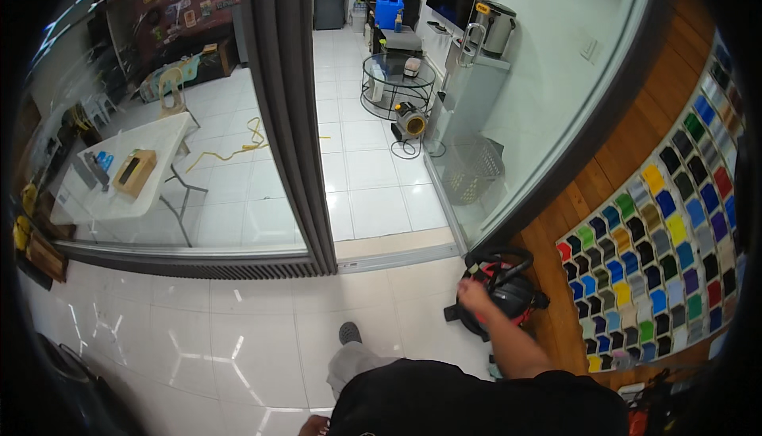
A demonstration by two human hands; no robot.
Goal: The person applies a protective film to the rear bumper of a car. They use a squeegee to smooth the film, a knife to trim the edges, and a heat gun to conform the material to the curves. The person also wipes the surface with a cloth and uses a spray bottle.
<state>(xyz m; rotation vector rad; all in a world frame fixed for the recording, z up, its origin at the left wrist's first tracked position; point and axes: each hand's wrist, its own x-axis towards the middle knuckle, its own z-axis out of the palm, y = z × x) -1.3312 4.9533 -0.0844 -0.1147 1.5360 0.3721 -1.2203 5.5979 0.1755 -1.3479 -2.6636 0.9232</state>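
A black and red canister vacuum cleaner (516,297) stands on the tiles at my right, beside the door frame, with a thick black hose looped over its top. My right hand (475,297) reaches over the near left side of it, fingers curled in; whether they grip a part of the vacuum cleaner is too small to see. Low at the picture's bottom edge, my left hand (315,426) hangs by my body, mostly cut off, and its fingers are largely hidden.
Ahead is an open glass doorway with a metal floor track (401,260). Beyond it stand a yellow and black blower (410,124), a round glass table (397,75) and a plastic basket (474,170). A white folding table (151,190) is behind the left glass. Colour samples (635,261) cover a right-hand panel.
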